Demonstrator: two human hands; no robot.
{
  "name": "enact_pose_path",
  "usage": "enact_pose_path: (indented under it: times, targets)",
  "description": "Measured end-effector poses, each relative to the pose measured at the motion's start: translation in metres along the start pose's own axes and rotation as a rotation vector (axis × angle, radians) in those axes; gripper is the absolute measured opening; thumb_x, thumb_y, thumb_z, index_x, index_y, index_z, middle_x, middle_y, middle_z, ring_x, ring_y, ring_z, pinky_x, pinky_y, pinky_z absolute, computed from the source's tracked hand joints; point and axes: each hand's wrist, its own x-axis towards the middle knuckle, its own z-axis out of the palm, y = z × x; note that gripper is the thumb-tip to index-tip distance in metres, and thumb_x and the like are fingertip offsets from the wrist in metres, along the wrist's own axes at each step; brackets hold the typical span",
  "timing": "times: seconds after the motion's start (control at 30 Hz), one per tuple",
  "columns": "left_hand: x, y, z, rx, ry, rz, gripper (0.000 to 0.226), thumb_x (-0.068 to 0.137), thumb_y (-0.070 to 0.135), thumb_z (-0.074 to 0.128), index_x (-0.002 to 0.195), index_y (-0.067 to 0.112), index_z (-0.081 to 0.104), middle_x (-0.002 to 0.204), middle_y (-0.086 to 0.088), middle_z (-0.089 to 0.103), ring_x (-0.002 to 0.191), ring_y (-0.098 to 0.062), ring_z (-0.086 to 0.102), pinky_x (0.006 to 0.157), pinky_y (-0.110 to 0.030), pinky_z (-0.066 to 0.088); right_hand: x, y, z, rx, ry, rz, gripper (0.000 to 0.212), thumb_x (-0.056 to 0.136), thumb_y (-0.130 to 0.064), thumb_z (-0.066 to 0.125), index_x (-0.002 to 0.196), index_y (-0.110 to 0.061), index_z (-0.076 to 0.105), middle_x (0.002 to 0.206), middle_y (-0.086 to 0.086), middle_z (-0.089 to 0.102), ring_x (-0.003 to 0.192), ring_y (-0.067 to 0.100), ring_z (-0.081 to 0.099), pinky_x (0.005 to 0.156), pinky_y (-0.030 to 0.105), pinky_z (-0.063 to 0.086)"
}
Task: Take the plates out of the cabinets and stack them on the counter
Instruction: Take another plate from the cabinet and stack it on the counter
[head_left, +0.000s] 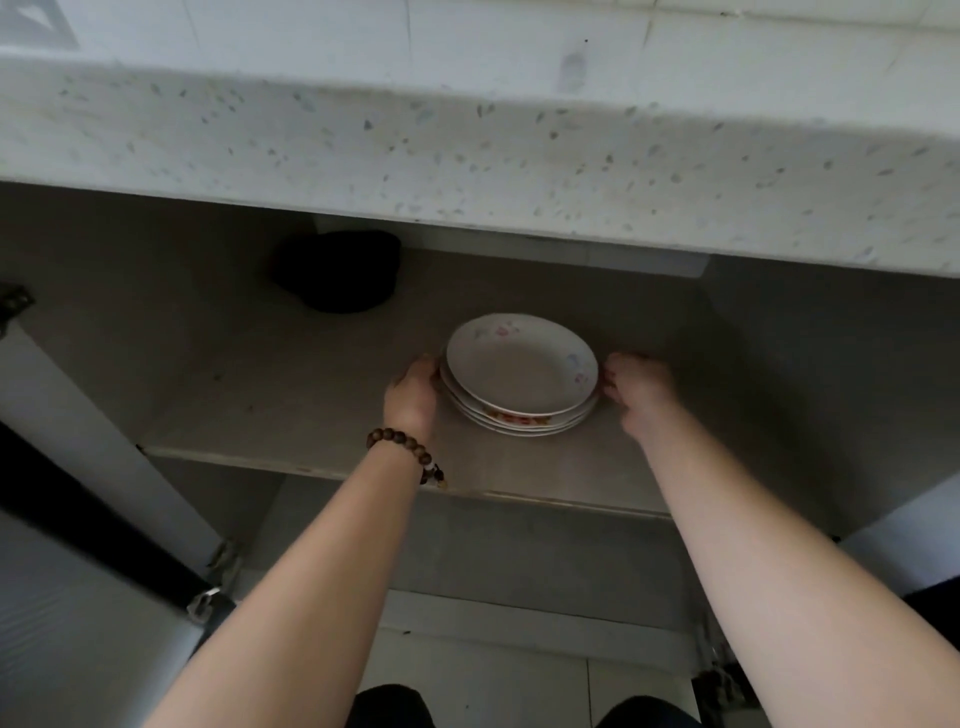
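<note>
A small stack of white, floral-printed ceramic plates (521, 375) is gripped at opposite rims on the grey shelf (291, 384) of an open cabinet, beneath the speckled white stone counter (467, 150). The left hand (413, 396) — a brown beaded bracelet (406, 453) at its wrist — and the right hand (638, 391) are curled against the stack's edges. A dark, round object (337, 270) — possibly a pot — is seen behind.
</note>
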Motion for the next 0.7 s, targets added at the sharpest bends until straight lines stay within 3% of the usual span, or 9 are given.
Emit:
enact_pose_path:
  times: [0.1,0.2,0.3,0.37,0.53,0.7]
  targets:
    - [0.000,0.002,0.004,-0.042,0.029,-0.040,0.030,0.085,0.020,0.061,0.110,0.004,0.066,0.113,-0.012,0.069,0.106,-0.028,0.063,0.100,-0.040,0.047,0.005,-0.002,-0.005,0.117,-0.054,0.071,0.022,0.094,-0.004,0.046,0.111,-0.004,0.061,0.103,0.011,0.061,0.108,0.023,0.061,0.083,0.028,0.049]
    - [-0.001,0.004,0.010,-0.005,0.069,-0.060,0.040,0.081,0.022,0.067,0.117,0.005,0.062,0.114,-0.006,0.065,0.106,-0.024,0.060,0.100,-0.037,0.045,0.006,-0.004,-0.004,0.099,-0.119,0.114,0.014,0.096,-0.007,0.045,0.090,-0.011,0.058,0.107,0.011,0.056,0.085,0.015,0.058,0.079,0.028,0.048]
    - [-0.002,0.005,0.017,0.049,0.112,-0.020,0.028,0.076,0.021,0.076,0.100,0.014,0.064,0.091,0.003,0.063,0.090,-0.018,0.058,0.078,-0.025,0.044,0.008,-0.003,-0.002,-0.018,-0.165,0.114,0.026,0.093,-0.007,0.053,0.119,-0.004,0.058,0.127,0.016,0.056,0.114,0.023,0.055,0.093,0.031,0.045]
    - [0.000,0.003,0.021,0.068,0.125,0.001,0.036,0.074,0.018,0.079,0.107,0.009,0.066,0.093,0.000,0.065,0.081,-0.014,0.059,0.064,-0.019,0.042,0.007,-0.003,0.001,-0.091,-0.193,0.096,0.035,0.092,-0.003,0.055,0.126,0.000,0.054,0.132,0.018,0.056,0.123,0.028,0.052,0.094,0.032,0.045]
    - [-0.005,-0.004,0.035,0.101,0.128,0.029,0.041,0.075,0.011,0.076,0.114,0.008,0.063,0.108,-0.006,0.067,0.094,-0.018,0.061,0.078,-0.023,0.043,0.005,-0.004,-0.001,-0.194,-0.177,0.008,0.041,0.088,0.005,0.053,0.129,0.000,0.049,0.127,0.022,0.057,0.114,0.034,0.057,0.082,0.036,0.050]
    - [-0.018,0.005,0.038,0.043,0.153,0.142,0.042,0.079,0.003,0.071,0.119,0.007,0.060,0.117,-0.006,0.065,0.108,-0.020,0.061,0.085,-0.023,0.044,-0.002,-0.002,-0.009,-0.172,-0.191,-0.037,0.036,0.085,-0.002,0.054,0.120,-0.012,0.052,0.108,0.011,0.059,0.094,0.027,0.058,0.078,0.040,0.053]
